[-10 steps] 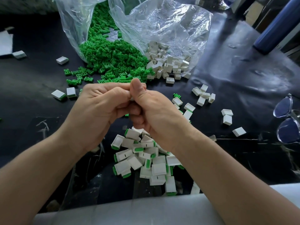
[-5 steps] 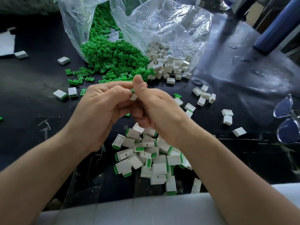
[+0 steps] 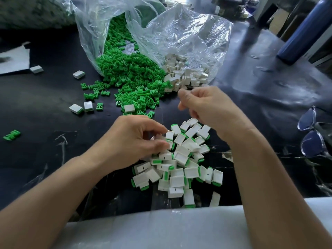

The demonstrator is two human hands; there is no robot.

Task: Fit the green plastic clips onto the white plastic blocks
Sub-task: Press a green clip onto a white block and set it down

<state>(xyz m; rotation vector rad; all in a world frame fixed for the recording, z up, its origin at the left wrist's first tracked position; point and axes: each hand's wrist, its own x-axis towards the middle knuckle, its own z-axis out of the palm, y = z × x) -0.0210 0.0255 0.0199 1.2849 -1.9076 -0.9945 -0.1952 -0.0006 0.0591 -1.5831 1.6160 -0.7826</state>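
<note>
Loose green clips (image 3: 129, 74) spill from a clear plastic bag (image 3: 179, 36) onto the black table. Bare white blocks (image 3: 186, 74) lie at the mouth of the bag's right half. A heap of white blocks with green clips fitted (image 3: 179, 164) sits near the front. My left hand (image 3: 136, 139) hovers at the heap's left edge with fingers loosely curled. A pale blur lies between its thumb and forefinger, and I cannot tell whether it grips it. My right hand (image 3: 206, 108) is raised beyond the heap, fingertips close to the bare blocks, with nothing visible in it.
Stray white blocks (image 3: 79, 74) and a lone green clip (image 3: 11, 134) lie on the left of the table. Clear-framed glasses (image 3: 312, 133) rest at the right edge. A blue bottle (image 3: 305, 31) stands far right. A white padded edge (image 3: 161, 229) runs along the front.
The hands were pressed together on one block above the heap. They have come apart: the left dropped to the heap, the right moved forward toward the bare white blocks.
</note>
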